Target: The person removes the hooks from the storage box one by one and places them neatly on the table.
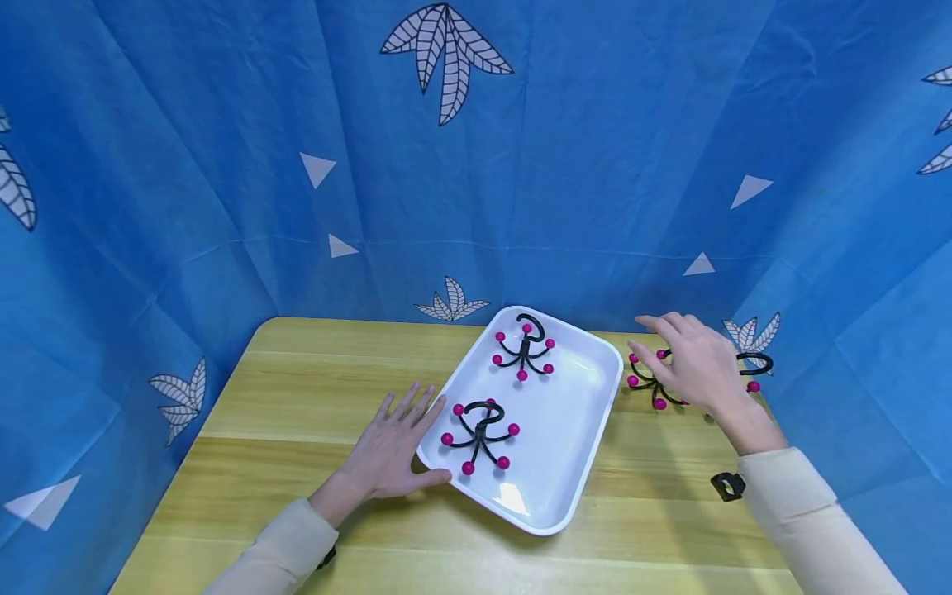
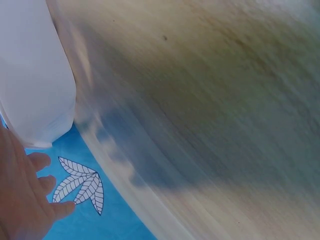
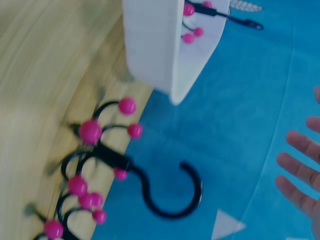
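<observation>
Fingers spread, my left hand rests at the left edge of a white tray, its thumb and forefinger right at the rim. Two black hook hangers with several curved arms tipped in pink balls lie in the tray: one hanger toward the back, another hanger in front. To the tray's right, my right hand hovers over more such hangers, covering part of them. In the right wrist view its fingers are extended, apart from the nearest hanger, whose big hook points outward.
A wooden table carries the tray and hangers. Behind and along both sides hangs a blue curtain with white leaf and triangle prints. The tray's back end and the right-hand hangers sit close to the table's back edge.
</observation>
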A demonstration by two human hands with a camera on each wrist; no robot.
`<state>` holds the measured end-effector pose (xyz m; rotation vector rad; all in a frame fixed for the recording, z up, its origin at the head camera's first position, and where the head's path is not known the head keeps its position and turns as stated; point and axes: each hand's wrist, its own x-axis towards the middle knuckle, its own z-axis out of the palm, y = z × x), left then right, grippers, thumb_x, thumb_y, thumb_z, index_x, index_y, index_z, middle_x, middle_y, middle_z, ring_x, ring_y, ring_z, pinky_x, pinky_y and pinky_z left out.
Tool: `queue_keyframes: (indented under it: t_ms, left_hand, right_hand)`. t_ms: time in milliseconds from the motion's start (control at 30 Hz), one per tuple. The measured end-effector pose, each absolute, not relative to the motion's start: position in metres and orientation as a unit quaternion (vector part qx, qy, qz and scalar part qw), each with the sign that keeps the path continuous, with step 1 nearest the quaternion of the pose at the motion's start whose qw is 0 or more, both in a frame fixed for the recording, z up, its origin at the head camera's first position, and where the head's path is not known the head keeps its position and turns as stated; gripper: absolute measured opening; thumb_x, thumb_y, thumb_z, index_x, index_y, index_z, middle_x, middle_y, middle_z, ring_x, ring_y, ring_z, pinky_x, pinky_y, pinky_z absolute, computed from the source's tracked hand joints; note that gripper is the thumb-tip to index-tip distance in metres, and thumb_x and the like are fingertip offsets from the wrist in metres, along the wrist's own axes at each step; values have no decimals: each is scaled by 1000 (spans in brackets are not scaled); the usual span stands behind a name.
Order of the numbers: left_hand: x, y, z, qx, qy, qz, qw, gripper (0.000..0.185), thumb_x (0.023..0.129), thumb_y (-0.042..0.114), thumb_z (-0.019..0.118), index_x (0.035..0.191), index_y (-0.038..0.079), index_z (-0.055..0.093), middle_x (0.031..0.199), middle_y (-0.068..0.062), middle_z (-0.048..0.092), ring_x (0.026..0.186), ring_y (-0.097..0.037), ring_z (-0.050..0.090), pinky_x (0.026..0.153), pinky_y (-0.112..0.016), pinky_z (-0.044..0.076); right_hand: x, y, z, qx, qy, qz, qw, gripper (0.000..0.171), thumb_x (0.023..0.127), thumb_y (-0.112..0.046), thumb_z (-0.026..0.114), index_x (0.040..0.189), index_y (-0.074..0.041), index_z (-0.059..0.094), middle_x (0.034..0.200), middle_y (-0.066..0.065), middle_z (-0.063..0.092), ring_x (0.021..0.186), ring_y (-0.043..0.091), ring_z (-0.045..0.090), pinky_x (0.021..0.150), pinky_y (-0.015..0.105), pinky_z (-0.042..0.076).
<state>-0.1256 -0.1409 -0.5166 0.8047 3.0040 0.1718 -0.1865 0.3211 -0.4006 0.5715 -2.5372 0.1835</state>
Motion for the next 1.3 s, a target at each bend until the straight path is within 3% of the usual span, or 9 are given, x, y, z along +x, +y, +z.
queue_keyframes:
  t_ms: [533,767,1000,1300]
  left_hand:
    - [-125,-141,-516,255,965,50,20,114,86,89,49,171,23,13,180,-7,15,168,-33,10,135,-63,15]
    - [-126,-142,-516,257,965,50,11,114,86,89,49,171,22,15,179,-8,18,168,-34,11,134,-63,17]
    - [-126,-142,-517,257,965,53,15,115,86,91,46,171,23,13,179,-7,16,168,-33,10,134,-63,16]
    - [-125,-142,-516,257,965,55,16,114,86,91,47,171,22,14,179,-8,18,168,-34,11,134,-63,16]
  right_hand:
    - [-214,254,-416,224,-933,105,262,43,92,-40,78,126,-15,75,108,11,78,84,29,70,53,36,52]
    - [-229,232,-420,214,-940,124,234,43,97,-45,72,130,-16,74,116,11,78,91,30,71,50,35,51]
    - [-242,217,-435,202,-945,154,208,40,101,-45,68,128,-17,75,107,8,78,90,29,72,53,38,54]
    - [-257,205,-447,185,-956,160,160,40,102,-45,66,130,-18,73,111,9,78,91,27,71,59,37,56]
